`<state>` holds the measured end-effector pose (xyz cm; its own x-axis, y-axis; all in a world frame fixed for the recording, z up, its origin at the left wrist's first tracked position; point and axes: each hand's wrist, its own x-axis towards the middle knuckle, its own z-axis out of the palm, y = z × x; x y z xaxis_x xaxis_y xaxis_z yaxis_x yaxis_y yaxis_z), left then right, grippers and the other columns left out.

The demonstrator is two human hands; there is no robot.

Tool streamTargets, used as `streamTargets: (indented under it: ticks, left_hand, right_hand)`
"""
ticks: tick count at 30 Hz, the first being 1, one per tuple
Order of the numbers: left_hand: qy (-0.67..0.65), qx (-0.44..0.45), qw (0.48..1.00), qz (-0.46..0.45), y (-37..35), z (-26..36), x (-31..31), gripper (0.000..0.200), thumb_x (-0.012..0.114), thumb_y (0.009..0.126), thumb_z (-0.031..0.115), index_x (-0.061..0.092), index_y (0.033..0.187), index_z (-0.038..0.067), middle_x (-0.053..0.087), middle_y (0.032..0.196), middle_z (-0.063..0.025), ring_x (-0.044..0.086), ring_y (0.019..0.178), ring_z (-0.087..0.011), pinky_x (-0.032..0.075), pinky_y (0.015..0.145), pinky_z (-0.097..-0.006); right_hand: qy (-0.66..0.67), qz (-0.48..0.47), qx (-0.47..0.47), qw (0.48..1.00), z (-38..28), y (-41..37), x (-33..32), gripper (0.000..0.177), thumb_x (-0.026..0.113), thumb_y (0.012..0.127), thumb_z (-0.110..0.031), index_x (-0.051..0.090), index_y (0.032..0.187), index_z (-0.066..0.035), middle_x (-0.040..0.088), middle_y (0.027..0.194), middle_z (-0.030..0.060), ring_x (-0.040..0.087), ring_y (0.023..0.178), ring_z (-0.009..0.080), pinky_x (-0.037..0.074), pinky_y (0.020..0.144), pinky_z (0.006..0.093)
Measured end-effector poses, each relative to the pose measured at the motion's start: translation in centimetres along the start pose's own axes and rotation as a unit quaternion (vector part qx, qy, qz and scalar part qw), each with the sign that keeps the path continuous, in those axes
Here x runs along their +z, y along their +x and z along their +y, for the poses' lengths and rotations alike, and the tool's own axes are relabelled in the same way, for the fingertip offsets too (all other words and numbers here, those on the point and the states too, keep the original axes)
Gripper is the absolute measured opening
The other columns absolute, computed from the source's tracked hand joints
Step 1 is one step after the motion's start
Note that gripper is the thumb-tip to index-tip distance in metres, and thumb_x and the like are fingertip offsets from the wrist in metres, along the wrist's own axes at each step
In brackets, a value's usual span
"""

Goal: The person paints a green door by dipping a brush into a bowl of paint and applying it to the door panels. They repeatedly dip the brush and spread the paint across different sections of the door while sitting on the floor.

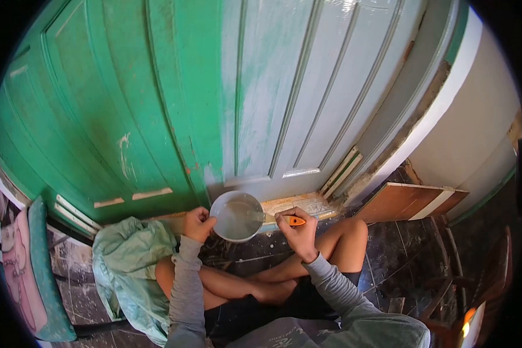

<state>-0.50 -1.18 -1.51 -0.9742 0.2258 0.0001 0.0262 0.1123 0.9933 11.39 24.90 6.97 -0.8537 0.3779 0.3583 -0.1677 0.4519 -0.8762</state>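
In front of me I see a panelled door [156,104], green on its left part and pale grey on its right. Below it is a dark tiled floor [400,255], with a crumpled green cloth [127,261] lying beside my left knee. A brown board [406,200] leans against the wall at the right. Near the door's bottom edge, my left hand [198,223] is closed around the rim of a white bowl [221,203] of pale paint. My right hand [298,232] grips an orange-handled brush [296,221], with its bristles dipped in the bowl.
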Motion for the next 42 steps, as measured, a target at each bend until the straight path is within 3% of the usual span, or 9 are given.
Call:
streamTargets:
  ticks: [3,4,7,8,15,30,37,41,42]
  left_hand:
    - [-0.004,-0.006,1.0,0.006,-0.1,0.2,-0.1,0.013,0.067,0.077,0.008,0.057,0.076,-0.001,0.059,0.06,-0.0035,0.054,0.047,-0.0091,0.04,0.043,-0.0258]
    - [-0.026,-0.008,1.0,0.007,-0.2,0.2,0.0,0.015,0.068,0.076,0.009,0.056,0.075,0.0,0.057,0.059,-0.002,0.053,0.049,-0.008,0.04,0.045,-0.0258]
    - [0.004,0.047,0.999,0.024,0.3,-1.0,-0.4,0.017,0.069,0.075,0.012,0.056,0.073,0.001,0.054,0.057,-0.0006,0.05,0.051,-0.007,0.039,0.047,-0.0259]
    - [0.008,0.06,0.998,0.033,0.5,-1.7,-0.3,0.019,0.07,0.074,0.013,0.056,0.072,0.001,0.053,0.057,-0.0004,0.049,0.051,-0.0068,0.039,0.048,-0.0259]
    - [0.045,0.031,0.998,0.008,0.2,-0.9,-1.2,0.016,0.067,0.08,0.01,0.054,0.077,0.001,0.057,0.062,-0.0022,0.053,0.051,-0.0078,0.042,0.044,-0.0251]
    - [0.011,0.04,0.998,0.037,0.2,-0.6,-2.1,0.017,0.067,0.077,0.012,0.055,0.074,0.001,0.057,0.061,-0.0017,0.052,0.051,-0.0073,0.041,0.046,-0.025]
    - [0.009,0.033,0.998,0.049,0.0,0.2,-1.5,0.024,0.07,0.072,0.02,0.056,0.069,0.0,0.057,0.055,-0.0049,0.054,0.048,-0.0101,0.041,0.046,-0.0281]
    - [0.035,0.033,0.997,0.056,-0.5,0.8,-1.4,0.025,0.07,0.071,0.022,0.058,0.069,0.0,0.058,0.055,-0.0062,0.056,0.049,-0.0124,0.043,0.047,-0.029]
    - [0.033,0.03,0.998,0.054,-0.7,1.1,-1.5,0.025,0.07,0.07,0.022,0.058,0.069,0.0,0.058,0.055,-0.0067,0.057,0.049,-0.0132,0.044,0.048,-0.0294]
  right_hand:
    - [0.077,-0.02,0.073,0.994,2.6,0.2,0.5,0.011,0.071,0.085,-0.006,0.068,0.084,0.004,0.063,0.068,0.0022,0.056,0.058,0.0066,0.045,0.055,0.0214]
    - [0.04,-0.003,0.007,0.999,3.2,0.3,0.7,0.011,0.07,0.087,-0.005,0.066,0.083,0.004,0.062,0.068,0.0022,0.055,0.056,0.0077,0.044,0.052,0.0215]
    - [0.229,-0.005,0.101,0.968,3.3,0.8,1.2,0.011,0.07,0.086,-0.006,0.066,0.083,0.004,0.066,0.074,0.004,0.057,0.061,0.0075,0.047,0.055,0.0218]
    - [0.142,-0.002,0.072,0.987,3.4,0.8,1.2,0.007,0.067,0.087,-0.003,0.065,0.085,0.003,0.066,0.077,0.0051,0.059,0.059,0.0094,0.048,0.054,0.0218]
    - [0.208,0.009,0.156,0.966,2.7,1.7,1.2,0.011,0.069,0.087,-0.006,0.064,0.086,0.003,0.061,0.065,0.0045,0.057,0.055,0.0104,0.045,0.051,0.0228]
    - [0.289,0.011,0.228,0.93,1.4,4.6,0.8,0.011,0.069,0.088,-0.01,0.063,0.09,0.0,0.062,0.075,0.0034,0.055,0.059,0.009,0.044,0.055,0.0214]
    - [0.08,0.03,-0.176,0.981,-7.9,10.3,1.3,0.016,0.074,0.087,-0.011,0.066,0.088,0.004,0.063,0.069,0.0024,0.06,0.062,0.0096,0.048,0.055,0.0238]
    - [-0.185,-0.057,-0.482,0.854,-11.4,13.5,2.0,0.013,0.077,0.078,-0.004,0.068,0.087,-0.002,0.064,0.07,0.0064,0.062,0.06,0.0179,0.05,0.054,0.0271]
    - [-0.192,-0.087,-0.499,0.84,-11.6,13.9,2.5,0.015,0.077,0.075,-0.003,0.069,0.087,-0.005,0.063,0.073,0.0083,0.062,0.061,0.0219,0.05,0.053,0.0291]
